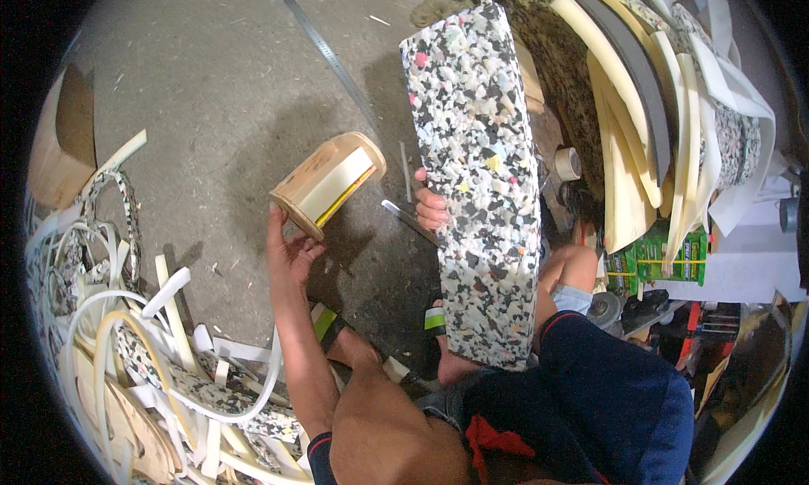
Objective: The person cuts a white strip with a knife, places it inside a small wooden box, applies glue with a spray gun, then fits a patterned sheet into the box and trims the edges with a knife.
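My left hand (293, 247) grips the lower left end of a small wooden frame (313, 166) with rounded end boards. A strip of cream foam (337, 184) lies along the frame's side, with a yellow edge showing in the gap beside it. The frame is tilted, and its shadow falls on the floor. My right hand (431, 205) holds a long block of speckled rebonded foam (480, 173), its fingers curled over the left edge. The block stands lengthwise in front of my right side and hides the rest of that hand.
A steel ruler (324, 51) lies on the concrete floor (194, 89) ahead. Foam offcuts (126, 342) heap up at left, near a wooden block (63, 139). Curved foam sheets (624, 106) stack at right, beside a tape roll (567, 164) and green packets (666, 259).
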Action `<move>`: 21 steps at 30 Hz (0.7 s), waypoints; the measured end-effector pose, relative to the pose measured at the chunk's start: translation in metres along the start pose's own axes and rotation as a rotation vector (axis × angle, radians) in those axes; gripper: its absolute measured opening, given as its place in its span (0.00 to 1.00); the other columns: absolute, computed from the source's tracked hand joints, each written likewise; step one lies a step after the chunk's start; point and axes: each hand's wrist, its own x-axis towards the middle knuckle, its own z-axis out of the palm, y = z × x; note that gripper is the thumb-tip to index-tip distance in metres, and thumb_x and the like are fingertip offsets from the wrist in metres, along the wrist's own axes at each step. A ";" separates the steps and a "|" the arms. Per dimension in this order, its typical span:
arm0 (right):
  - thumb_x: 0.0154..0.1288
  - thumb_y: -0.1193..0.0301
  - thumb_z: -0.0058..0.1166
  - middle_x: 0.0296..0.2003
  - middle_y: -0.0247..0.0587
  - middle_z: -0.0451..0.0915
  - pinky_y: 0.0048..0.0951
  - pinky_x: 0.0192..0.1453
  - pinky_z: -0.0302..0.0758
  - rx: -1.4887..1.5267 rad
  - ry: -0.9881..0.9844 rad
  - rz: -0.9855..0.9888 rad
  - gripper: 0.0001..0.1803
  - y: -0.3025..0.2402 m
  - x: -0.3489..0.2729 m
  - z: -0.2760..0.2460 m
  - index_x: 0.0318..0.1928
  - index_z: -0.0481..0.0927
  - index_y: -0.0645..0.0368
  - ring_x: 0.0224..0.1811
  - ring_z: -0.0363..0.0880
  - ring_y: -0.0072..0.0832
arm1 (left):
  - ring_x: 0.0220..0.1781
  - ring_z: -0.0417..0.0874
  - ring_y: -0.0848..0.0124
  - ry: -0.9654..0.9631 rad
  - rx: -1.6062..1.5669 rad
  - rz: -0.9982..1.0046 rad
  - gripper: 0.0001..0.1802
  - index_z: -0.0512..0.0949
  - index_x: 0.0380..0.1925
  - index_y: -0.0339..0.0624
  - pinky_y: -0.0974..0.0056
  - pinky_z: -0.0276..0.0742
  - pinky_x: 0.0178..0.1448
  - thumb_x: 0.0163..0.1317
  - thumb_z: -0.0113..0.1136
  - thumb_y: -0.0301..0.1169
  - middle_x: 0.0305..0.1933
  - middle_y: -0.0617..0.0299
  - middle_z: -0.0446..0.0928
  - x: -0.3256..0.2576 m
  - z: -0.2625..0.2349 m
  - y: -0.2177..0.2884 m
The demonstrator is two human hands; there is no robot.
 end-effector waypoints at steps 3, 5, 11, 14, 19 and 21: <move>0.68 0.40 0.44 0.45 0.50 0.76 0.37 0.50 0.70 -0.059 0.237 0.018 0.48 0.001 0.002 0.007 0.74 0.59 0.66 0.40 0.72 0.37 | 0.73 0.59 0.31 0.044 0.110 -0.088 0.67 0.55 0.77 0.49 0.26 0.61 0.66 0.45 0.66 0.77 0.73 0.28 0.51 0.003 0.001 0.010; 0.68 0.40 0.44 0.47 0.52 0.77 0.40 0.53 0.71 -0.088 0.410 0.032 0.48 0.002 0.000 0.016 0.74 0.59 0.67 0.42 0.74 0.40 | 0.74 0.55 0.28 0.098 0.098 -0.151 0.71 0.54 0.77 0.44 0.24 0.62 0.64 0.42 0.66 0.79 0.74 0.26 0.48 0.008 0.007 0.018; 0.67 0.40 0.49 0.45 0.54 0.77 0.51 0.69 0.68 -0.161 0.226 0.125 0.50 0.004 0.002 0.017 0.72 0.59 0.72 0.53 0.75 0.45 | 0.70 0.59 0.25 0.058 0.302 -0.171 0.77 0.49 0.77 0.36 0.22 0.69 0.57 0.40 0.64 0.81 0.72 0.22 0.48 0.013 0.027 0.034; 0.72 0.40 0.41 0.50 0.66 0.77 0.57 0.68 0.70 -0.051 0.163 0.093 0.45 0.000 -0.007 0.010 0.70 0.61 0.69 0.56 0.75 0.57 | 0.66 0.64 0.24 0.098 0.272 -0.225 0.74 0.51 0.76 0.36 0.22 0.71 0.55 0.43 0.63 0.80 0.71 0.21 0.50 0.014 0.033 0.035; 0.77 0.50 0.40 0.66 0.67 0.70 0.51 0.70 0.73 -0.159 0.650 0.171 0.34 -0.010 -0.043 0.008 0.67 0.67 0.69 0.66 0.73 0.54 | 0.70 0.59 0.21 0.144 0.127 -0.216 0.69 0.53 0.76 0.39 0.19 0.70 0.56 0.47 0.64 0.77 0.73 0.27 0.48 0.037 0.037 0.033; 0.73 0.48 0.46 0.67 0.62 0.70 0.50 0.70 0.74 -0.341 0.803 0.135 0.38 -0.005 -0.052 0.010 0.68 0.66 0.70 0.67 0.73 0.51 | 0.70 0.59 0.22 0.219 0.085 -0.294 0.66 0.54 0.75 0.41 0.18 0.70 0.55 0.47 0.65 0.75 0.75 0.33 0.49 0.043 0.032 0.038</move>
